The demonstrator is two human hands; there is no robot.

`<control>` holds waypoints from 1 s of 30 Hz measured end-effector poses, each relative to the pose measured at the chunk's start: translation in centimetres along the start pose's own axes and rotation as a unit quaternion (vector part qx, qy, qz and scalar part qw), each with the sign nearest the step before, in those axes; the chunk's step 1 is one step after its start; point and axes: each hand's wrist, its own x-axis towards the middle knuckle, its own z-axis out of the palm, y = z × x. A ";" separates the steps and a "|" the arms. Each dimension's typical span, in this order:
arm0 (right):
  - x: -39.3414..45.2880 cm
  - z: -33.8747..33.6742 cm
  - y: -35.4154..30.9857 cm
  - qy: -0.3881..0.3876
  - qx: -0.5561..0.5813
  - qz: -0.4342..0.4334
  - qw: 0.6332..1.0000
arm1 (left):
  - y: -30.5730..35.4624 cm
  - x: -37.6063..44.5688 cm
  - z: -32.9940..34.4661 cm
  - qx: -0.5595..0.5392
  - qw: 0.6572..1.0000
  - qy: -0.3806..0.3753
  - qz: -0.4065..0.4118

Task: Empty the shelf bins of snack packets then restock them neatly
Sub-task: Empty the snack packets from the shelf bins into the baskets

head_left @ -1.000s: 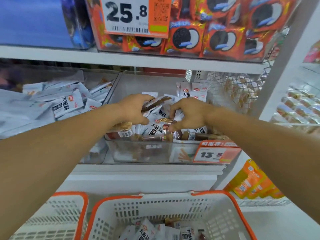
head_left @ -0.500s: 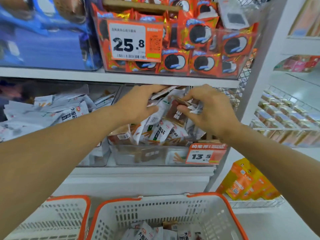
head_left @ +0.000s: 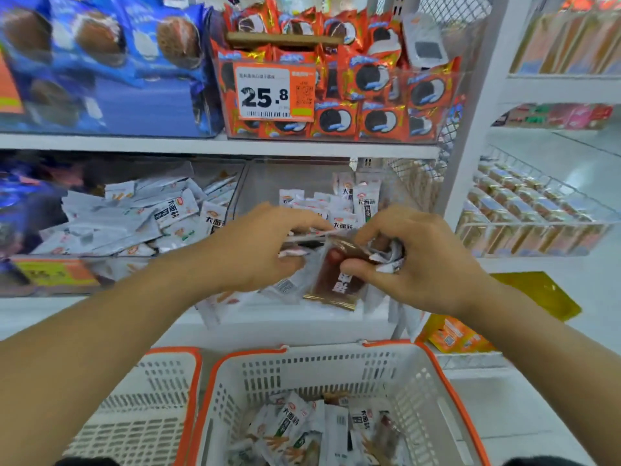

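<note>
1. snack packets (head_left: 336, 280) in both hands look like thin crinkly plastic film, white ones fairly matt, the brown one shiny see-through
2. shelf bin (head_left: 295, 176) is clear glossy plastic
3. basket (head_left: 336, 368) is matt white perforated plastic with an orange rim
4. side rack (head_left: 537, 210) is white-coated wire mesh

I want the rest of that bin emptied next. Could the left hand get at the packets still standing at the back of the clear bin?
Probably not yet: the left hand already grips a bunch of packets. The packets at the back of the clear bin stand uncovered beyond it, so once it drops its load the way looks open.
</note>
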 end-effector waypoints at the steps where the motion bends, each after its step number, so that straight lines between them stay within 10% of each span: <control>1: -0.7 0.6 -0.7 -0.017 0.018 0.017 1.000 | -0.3 -1.3 0.8 -0.017 1.000 -0.001 -0.012; 9: -4.6 7.8 -1.4 -0.292 0.051 0.165 0.941 | -4.7 -6.7 10.1 -0.050 0.988 -0.127 -0.072; 20: -3.9 10.0 0.6 -0.329 0.100 0.283 0.895 | -5.8 -3.8 12.2 -0.035 0.973 -0.201 -0.103; 30: 1.5 4.4 2.9 -0.009 0.048 0.208 0.977 | -6.1 1.4 7.8 0.076 0.962 0.240 -0.103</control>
